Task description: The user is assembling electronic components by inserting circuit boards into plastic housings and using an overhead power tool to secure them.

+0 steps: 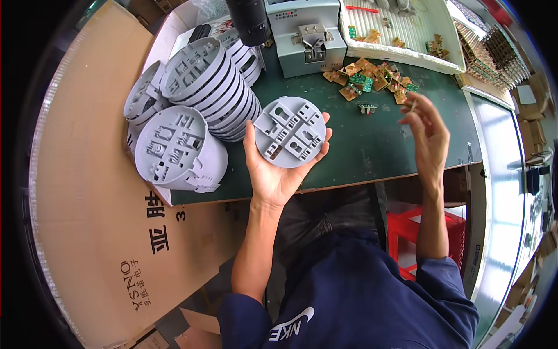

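Note:
My left hand (275,178) holds up a round light-grey plastic housing (290,132), its moulded slots and ribs facing me. The thumb lies along the left rim and the fingers curl round the right side. To the right, my right hand (428,125) is raised above the green table with thumb and fingertips pinched together. Something tiny and brownish shows at those fingertips, too small to name. Just left of that hand lies a small part with metal terminals (367,109). Behind it spreads a loose pile of small tan and green circuit boards (372,78).
Stacked grey round housings (212,87) crowd the table's left side, with another stack (180,148) in front. A grey machine (308,38) stands at the back beside a black cylinder (248,22). A white foam tray (407,57) holds more boards. A large cardboard box (93,192) stands left.

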Motion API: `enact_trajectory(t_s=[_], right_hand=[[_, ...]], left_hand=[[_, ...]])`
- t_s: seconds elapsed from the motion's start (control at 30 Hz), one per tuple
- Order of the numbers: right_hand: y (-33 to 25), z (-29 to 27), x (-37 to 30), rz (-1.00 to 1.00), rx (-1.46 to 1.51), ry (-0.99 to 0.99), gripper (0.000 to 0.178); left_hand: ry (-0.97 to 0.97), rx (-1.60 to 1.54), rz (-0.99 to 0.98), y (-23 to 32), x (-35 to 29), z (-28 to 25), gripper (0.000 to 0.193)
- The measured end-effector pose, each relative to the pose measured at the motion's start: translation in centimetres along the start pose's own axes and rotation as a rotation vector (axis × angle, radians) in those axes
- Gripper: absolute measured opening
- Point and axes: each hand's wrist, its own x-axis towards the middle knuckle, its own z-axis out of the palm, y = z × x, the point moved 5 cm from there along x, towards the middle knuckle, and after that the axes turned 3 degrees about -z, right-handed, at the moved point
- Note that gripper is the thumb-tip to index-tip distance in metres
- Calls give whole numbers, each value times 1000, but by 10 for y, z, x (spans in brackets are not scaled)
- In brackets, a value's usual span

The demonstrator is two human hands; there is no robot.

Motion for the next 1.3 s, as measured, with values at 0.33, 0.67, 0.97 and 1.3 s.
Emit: enact_trajectory(t_s=[0.33, 0.67, 0.97, 1.3], right_hand=[[1, 36, -19, 130, 305, -186, 40], [-5, 35, -13, 215, 514, -285, 40], [-4, 55, -9, 231, 601, -348, 43], [-28, 72, -19, 57, 495, -409, 38]], left_hand=[[54, 318, 64, 5, -2, 5, 88], [346, 1689, 418, 6, -5, 26, 71], [404, 2530, 850, -23, -3, 46, 69], [260, 1452, 288, -29, 7, 51, 49]])
